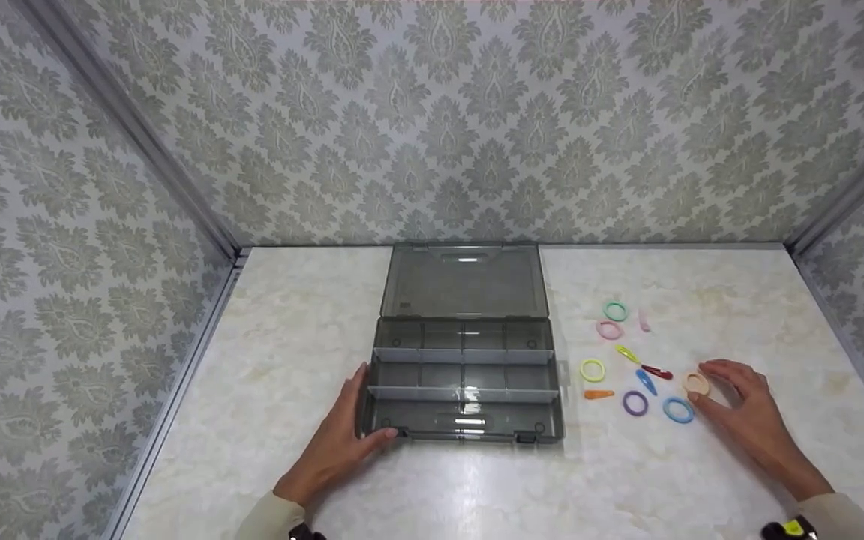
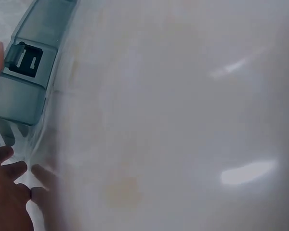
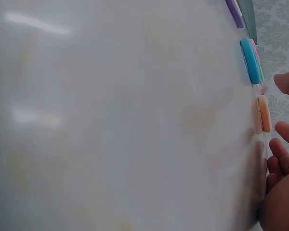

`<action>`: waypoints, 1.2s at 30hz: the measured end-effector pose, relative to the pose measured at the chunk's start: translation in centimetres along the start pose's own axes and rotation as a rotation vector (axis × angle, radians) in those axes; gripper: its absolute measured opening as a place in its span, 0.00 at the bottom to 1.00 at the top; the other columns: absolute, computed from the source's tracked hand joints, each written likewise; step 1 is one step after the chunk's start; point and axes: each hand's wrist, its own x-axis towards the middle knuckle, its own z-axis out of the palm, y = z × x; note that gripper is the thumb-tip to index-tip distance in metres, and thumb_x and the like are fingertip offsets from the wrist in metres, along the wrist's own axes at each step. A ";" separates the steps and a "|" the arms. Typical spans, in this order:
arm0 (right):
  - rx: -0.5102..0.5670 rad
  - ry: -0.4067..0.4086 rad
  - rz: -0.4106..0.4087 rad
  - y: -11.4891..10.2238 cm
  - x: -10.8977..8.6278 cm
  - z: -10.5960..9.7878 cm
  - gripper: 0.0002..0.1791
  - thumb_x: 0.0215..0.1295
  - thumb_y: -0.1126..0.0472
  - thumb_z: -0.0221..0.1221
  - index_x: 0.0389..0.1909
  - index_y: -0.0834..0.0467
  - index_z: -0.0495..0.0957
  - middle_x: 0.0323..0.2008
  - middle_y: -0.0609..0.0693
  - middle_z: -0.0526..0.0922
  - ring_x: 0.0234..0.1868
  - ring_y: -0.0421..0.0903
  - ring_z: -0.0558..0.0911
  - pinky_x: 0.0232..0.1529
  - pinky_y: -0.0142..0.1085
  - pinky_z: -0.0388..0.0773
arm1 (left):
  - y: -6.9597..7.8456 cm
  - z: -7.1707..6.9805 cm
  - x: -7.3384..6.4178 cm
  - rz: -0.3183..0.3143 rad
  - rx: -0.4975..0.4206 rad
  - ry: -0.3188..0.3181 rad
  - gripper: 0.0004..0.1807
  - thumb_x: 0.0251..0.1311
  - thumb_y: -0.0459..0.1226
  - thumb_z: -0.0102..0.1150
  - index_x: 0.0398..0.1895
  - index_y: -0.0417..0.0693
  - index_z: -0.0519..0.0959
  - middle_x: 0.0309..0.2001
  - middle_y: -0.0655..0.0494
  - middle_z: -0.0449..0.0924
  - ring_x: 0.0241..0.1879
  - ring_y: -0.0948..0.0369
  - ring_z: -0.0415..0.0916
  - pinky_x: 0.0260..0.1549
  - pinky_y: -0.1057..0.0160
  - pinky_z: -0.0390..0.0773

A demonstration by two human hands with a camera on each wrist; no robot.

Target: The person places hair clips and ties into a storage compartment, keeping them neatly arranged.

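A grey see-through organizer box lies with its lid folded back, its compartments bare. My left hand rests at the box's front left corner, fingers fairly straight along the side, thumb by the front latch. Around a peach hair tie on the table, my right hand has thumb and forefinger spread. In the right wrist view the fingertips stand just off the peach tie. A blue hair tie lies beside the thumb.
Left of the right hand lie purple, yellow, pink and green hair ties. Snap hair clips among them are orange, blue, red, lime and pale pink. Patterned walls border the table.
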 end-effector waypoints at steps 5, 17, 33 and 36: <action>-0.046 0.070 -0.071 0.2 -0.3 0.6 0.34 0.68 0.59 0.77 0.70 0.70 0.78 0.70 0.69 0.72 0.73 0.70 0.62 0.74 0.71 0.60 | -0.5 0.2 0.0 0.007 0.013 0.020 0.62 0.66 0.64 0.73 0.93 0.57 0.46 0.90 0.48 0.49 0.88 0.39 0.42 0.84 0.32 0.50; -0.099 0.133 -0.090 0.2 -0.6 1.1 0.28 0.67 0.67 0.75 0.65 0.72 0.80 0.67 0.68 0.74 0.70 0.68 0.65 0.69 0.69 0.64 | -0.9 0.6 0.1 0.105 -0.025 0.083 0.59 0.65 0.59 0.76 0.91 0.52 0.53 0.87 0.49 0.58 0.85 0.45 0.57 0.82 0.36 0.61; -0.066 0.135 0.007 -1.2 0.0 1.4 0.25 0.76 0.55 0.71 0.63 0.69 0.82 0.67 0.67 0.74 0.72 0.67 0.65 0.69 0.67 0.69 | -1.2 0.5 0.2 0.129 -0.060 0.090 0.59 0.64 0.57 0.78 0.91 0.52 0.55 0.86 0.46 0.59 0.85 0.44 0.57 0.83 0.38 0.59; -0.049 0.103 0.028 -1.9 0.2 1.2 0.27 0.76 0.52 0.70 0.64 0.68 0.81 0.69 0.67 0.73 0.73 0.68 0.64 0.70 0.70 0.69 | -1.3 0.5 0.2 0.134 -0.054 0.089 0.59 0.64 0.58 0.78 0.91 0.52 0.55 0.86 0.46 0.59 0.85 0.43 0.58 0.82 0.37 0.60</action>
